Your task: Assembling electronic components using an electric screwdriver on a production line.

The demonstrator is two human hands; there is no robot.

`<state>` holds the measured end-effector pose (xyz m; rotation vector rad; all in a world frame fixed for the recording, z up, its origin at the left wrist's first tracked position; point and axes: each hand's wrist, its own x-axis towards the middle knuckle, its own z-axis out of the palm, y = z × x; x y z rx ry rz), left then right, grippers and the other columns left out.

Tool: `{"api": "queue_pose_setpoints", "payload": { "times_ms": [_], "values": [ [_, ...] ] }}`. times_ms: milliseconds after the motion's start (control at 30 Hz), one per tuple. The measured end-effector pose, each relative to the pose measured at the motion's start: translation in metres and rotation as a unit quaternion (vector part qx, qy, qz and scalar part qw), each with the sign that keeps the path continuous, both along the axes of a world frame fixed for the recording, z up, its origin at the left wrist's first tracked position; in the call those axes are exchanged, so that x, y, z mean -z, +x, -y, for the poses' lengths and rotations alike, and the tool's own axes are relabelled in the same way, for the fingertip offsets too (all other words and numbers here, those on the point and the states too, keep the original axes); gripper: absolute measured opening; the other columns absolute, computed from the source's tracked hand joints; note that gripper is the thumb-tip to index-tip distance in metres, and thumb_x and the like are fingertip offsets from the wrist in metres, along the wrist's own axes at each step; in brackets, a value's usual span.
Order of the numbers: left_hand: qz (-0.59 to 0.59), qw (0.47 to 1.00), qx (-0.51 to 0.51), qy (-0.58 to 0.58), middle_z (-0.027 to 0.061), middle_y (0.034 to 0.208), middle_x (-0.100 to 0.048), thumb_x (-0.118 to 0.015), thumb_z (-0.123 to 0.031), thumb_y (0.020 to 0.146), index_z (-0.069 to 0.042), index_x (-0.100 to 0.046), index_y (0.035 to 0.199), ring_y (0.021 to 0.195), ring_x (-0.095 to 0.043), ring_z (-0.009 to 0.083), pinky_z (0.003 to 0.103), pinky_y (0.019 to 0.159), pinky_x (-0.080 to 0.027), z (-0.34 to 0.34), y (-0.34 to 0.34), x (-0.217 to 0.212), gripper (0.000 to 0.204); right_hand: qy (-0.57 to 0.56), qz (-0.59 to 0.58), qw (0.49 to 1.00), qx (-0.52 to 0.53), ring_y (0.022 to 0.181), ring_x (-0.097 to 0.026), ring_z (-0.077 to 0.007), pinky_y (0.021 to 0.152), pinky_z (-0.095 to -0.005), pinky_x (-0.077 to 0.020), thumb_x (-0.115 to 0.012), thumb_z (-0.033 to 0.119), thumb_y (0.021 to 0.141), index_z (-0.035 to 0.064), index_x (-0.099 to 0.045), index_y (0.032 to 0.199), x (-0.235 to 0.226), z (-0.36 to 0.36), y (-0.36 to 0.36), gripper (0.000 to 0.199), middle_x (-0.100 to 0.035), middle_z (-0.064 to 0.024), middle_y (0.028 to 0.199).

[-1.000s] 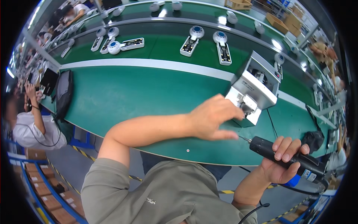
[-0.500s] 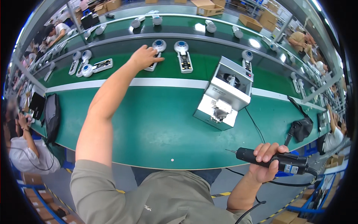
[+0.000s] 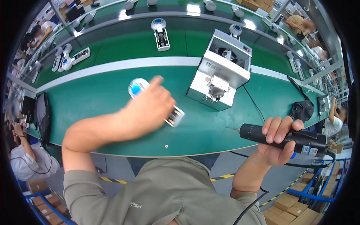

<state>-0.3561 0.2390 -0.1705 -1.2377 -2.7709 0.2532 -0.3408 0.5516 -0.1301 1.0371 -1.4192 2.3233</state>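
My left hand (image 3: 150, 105) is closed over a white handheld device with a round head (image 3: 137, 87) and a blue disc on it. The hand covers its middle; the handle's end, with an open recess, sticks out below my fingers. The device is slightly blurred, above or on the green worktop. In my right hand (image 3: 278, 140) is a black electric screwdriver (image 3: 309, 141), fingers wrapped round its body. It lies nearly level, its thin bit pointing left. Between the hands and farther back stands a silver screw feeder (image 3: 221, 73).
A similar white device (image 3: 161, 35) lies on the green belt (image 3: 116, 50) beyond the white strip, several more to the left. A small white disc (image 3: 166, 146) sits near the worktop's front edge. Black bags lie at both sides. The screwdriver's cable (image 3: 332, 155) hangs right. Other people work nearby.
My left hand has taken a white device off the belt and brought it toward me over the worktop. My right hand has risen a little with the screwdriver; the view has shifted.
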Motion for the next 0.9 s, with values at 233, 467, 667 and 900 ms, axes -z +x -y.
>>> {"api": "queue_pose_setpoints", "payload": {
  "times_ms": [233,467,667,900],
  "values": [
    [0.019,0.970,0.066,0.233,0.0105,0.081,-0.057,-0.059,-0.018,0.079,-0.005,-0.059,0.087,0.073,-0.053,0.0240,0.045,0.098,-0.037,-0.045,0.016,0.037,0.015,0.035,0.025,0.999,0.009,0.065,-0.052,-0.0136,0.065,-0.0290,-0.0456,-0.059,0.022,0.090,0.0072,-0.045,0.126,0.000,0.017,-0.012,0.041,-0.055,-0.0032,0.078],
    [0.102,0.954,0.063,0.275,0.0091,0.092,-0.056,-0.062,-0.017,0.078,-0.005,-0.060,0.089,0.078,-0.051,0.0220,0.037,0.083,-0.042,-0.021,0.013,0.041,0.017,0.042,0.057,0.997,0.041,0.060,-0.055,-0.0152,0.061,-0.0290,-0.0487,-0.064,0.020,0.087,0.0046,-0.048,0.120,0.011,0.027,-0.016,0.040,-0.057,-0.0052,0.071],
    [0.078,0.954,0.051,0.285,0.0100,0.094,-0.054,-0.062,-0.017,0.078,-0.003,-0.062,0.091,0.079,-0.049,0.0216,0.033,0.074,-0.040,-0.021,0.019,0.048,0.020,0.058,0.089,0.992,0.070,0.057,-0.054,-0.0150,0.058,-0.0285,-0.0484,-0.066,0.018,0.085,0.0025,-0.050,0.117,0.015,0.037,-0.020,0.039,-0.056,-0.0054,0.066],
    [0.064,0.955,0.062,0.284,0.0107,0.093,-0.054,-0.061,-0.015,0.077,-0.001,-0.063,0.093,0.077,-0.047,0.0213,0.032,0.073,-0.039,-0.019,0.019,0.049,0.021,0.056,0.097,0.991,0.068,0.056,-0.054,-0.0152,0.057,-0.0286,-0.0484,-0.066,0.017,0.084,0.0024,-0.050,0.116,0.019,0.042,-0.023,0.038,-0.056,-0.0055,0.066]
  ]
}}
